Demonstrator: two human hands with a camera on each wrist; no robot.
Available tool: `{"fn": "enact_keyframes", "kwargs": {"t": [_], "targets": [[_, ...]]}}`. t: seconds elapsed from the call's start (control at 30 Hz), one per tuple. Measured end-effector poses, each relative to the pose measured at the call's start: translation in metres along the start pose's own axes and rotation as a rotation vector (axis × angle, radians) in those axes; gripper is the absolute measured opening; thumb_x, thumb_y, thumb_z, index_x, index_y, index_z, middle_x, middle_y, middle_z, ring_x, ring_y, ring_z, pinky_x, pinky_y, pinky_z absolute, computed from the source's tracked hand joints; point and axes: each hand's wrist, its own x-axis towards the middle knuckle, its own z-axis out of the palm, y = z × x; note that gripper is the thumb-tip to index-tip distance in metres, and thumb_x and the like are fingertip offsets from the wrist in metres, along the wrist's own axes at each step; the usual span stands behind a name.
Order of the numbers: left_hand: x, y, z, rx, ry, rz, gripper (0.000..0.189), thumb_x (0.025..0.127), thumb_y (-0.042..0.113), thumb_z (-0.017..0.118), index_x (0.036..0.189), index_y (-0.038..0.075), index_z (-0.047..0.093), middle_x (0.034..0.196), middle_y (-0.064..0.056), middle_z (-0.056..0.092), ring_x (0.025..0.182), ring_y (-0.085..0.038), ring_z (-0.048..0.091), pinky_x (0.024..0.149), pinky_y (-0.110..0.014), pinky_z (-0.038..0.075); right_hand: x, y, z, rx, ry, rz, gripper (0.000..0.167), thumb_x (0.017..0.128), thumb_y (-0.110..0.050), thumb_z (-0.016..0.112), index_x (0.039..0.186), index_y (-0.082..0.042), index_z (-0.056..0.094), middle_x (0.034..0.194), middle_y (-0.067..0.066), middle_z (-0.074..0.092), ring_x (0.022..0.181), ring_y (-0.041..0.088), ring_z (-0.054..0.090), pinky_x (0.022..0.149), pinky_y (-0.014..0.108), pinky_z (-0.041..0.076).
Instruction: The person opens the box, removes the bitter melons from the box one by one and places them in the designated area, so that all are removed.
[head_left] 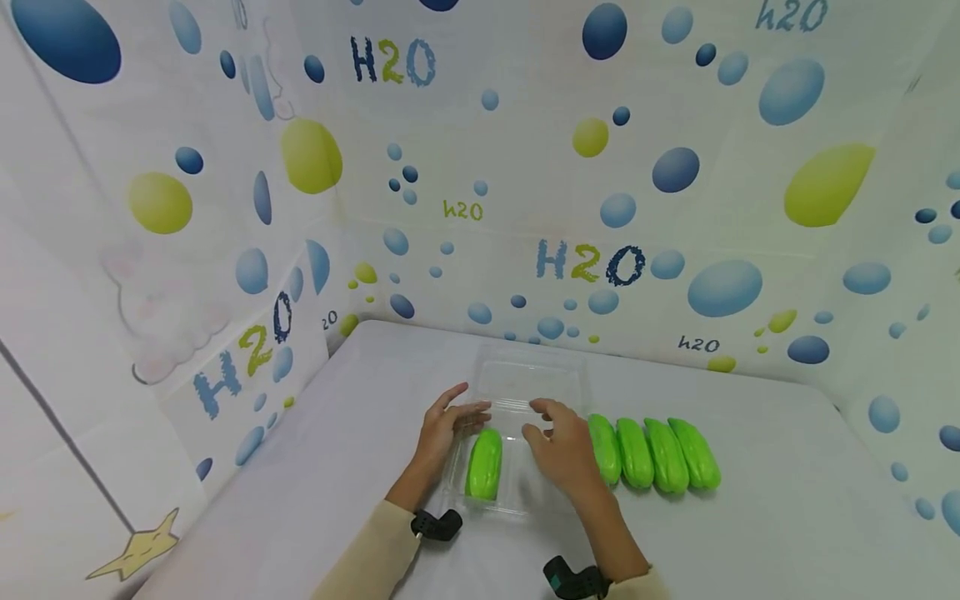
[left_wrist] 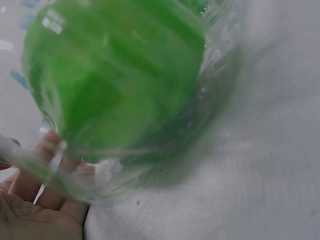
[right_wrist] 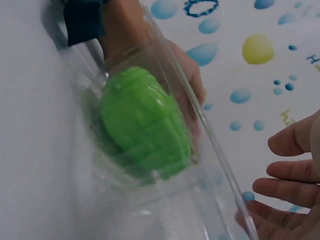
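A clear plastic clamshell box (head_left: 517,477) lies on the table with its lid (head_left: 531,377) folded back. Inside, at the left, rests one plump, bright green, cucumber-like vegetable (head_left: 485,465), seen through the plastic in the left wrist view. My left hand (head_left: 442,429) is at the box's left side, fingers extended over its far left part; whether they touch it I cannot tell. Over the right part of the box is my right hand (head_left: 562,450), thumb and fingers apart, with nothing between them. The right wrist view shows these fingers loosely bent beside the box edge.
Several more green vegetables (head_left: 665,457) lie side by side just right of the box; the right hand partly covers the nearest. A white cloth covers the table (head_left: 787,492). Behind it hangs a white sheet (head_left: 525,192) printed with bubbles and H2O lettering.
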Motion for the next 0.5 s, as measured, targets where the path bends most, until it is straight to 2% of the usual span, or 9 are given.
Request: {"fn": "enact_keyframes", "kwargs": {"t": [0.1, 0.27, 0.4, 0.5], "targets": [[0.001, 0.0, 0.0, -0.015, -0.001, 0.005, 0.048, 0.107, 0.009, 0.041, 0.154, 0.0, 0.035, 0.124, -0.025, 0.069, 0.111, -0.04, 0.069, 0.093, -0.039, 0.059, -0.005, -0.006, 0.013, -0.002, -0.079, -0.044, 0.036, 0.096, -0.019, 0.064, 0.129, -0.006, 0.067, 0.127, 0.013, 0.068, 0.111, 0.036, 0.066, 0.09, 0.048, 0.058], [-0.001, -0.001, 0.0, -0.025, -0.004, 0.011, 0.048, 0.107, 0.008, 0.039, 0.154, 0.0, 0.035, 0.124, -0.025, 0.068, 0.109, -0.038, 0.07, 0.092, -0.038, 0.059, -0.011, -0.011, 0.027, 0.009, -0.212, -0.108, 0.037, 0.098, -0.017, 0.061, 0.133, -0.005, 0.065, 0.131, 0.012, 0.067, 0.123, 0.035, 0.06, 0.098, 0.055, 0.052], [-0.003, 0.0, -0.001, -0.012, -0.009, 0.013, 0.048, 0.108, 0.008, 0.038, 0.155, 0.001, 0.034, 0.124, -0.025, 0.069, 0.109, -0.038, 0.07, 0.095, -0.038, 0.058, -0.012, -0.013, 0.032, 0.009, -0.278, -0.151, 0.037, 0.098, -0.017, 0.061, 0.133, -0.006, 0.065, 0.13, 0.009, 0.068, 0.129, 0.036, 0.053, 0.103, 0.061, 0.046], [-0.002, 0.002, -0.001, -0.006, -0.015, 0.017, 0.048, 0.108, 0.011, 0.039, 0.155, 0.002, 0.034, 0.124, -0.024, 0.069, 0.11, -0.039, 0.069, 0.098, -0.038, 0.056, -0.012, -0.014, 0.037, -0.004, -0.313, -0.172, 0.036, 0.099, -0.018, 0.06, 0.133, -0.007, 0.065, 0.132, 0.009, 0.066, 0.131, 0.038, 0.05, 0.103, 0.063, 0.045]]}}
